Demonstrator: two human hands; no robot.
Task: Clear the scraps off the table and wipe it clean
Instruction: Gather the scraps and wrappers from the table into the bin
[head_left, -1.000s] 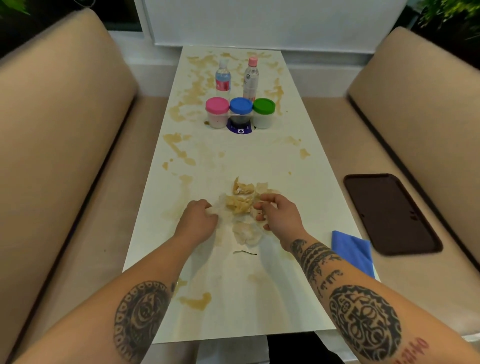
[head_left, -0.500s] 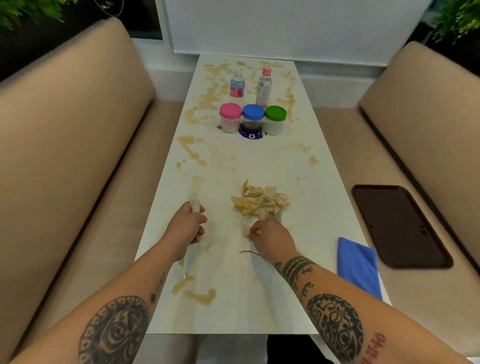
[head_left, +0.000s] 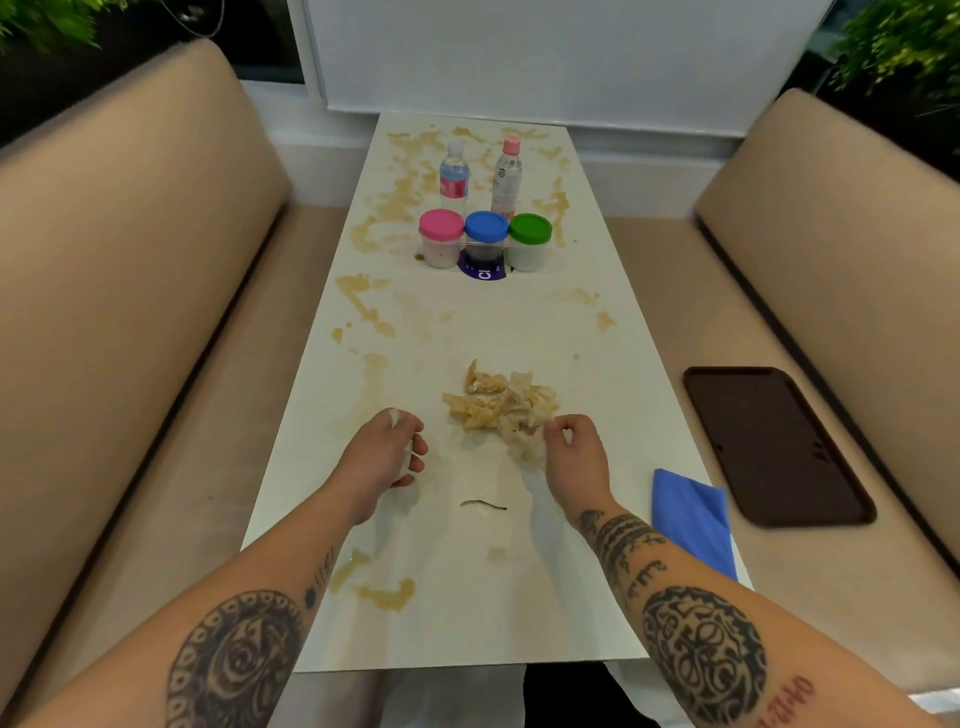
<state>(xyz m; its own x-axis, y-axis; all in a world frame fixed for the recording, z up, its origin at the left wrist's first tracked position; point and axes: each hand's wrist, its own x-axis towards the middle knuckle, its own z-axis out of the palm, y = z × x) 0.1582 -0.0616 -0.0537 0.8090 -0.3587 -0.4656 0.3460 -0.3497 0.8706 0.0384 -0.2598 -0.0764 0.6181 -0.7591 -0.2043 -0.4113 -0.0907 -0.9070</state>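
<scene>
Crosswise lie the scraps (head_left: 501, 408) — right hand (head_left: 571, 457) pinching them, left hand (head_left: 382, 457) gripping tissue (head_left: 394, 414).

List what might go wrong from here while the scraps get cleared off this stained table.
1. The right hand pinches only the edge of the crumpled, stained tissue scrap pile; loose pieces may drop or smear across the white table.
2. The left hand already grips a small white wad, so it can likely gather little more.
3. The thin dark strand lies apart from the pile and could be missed.
</scene>
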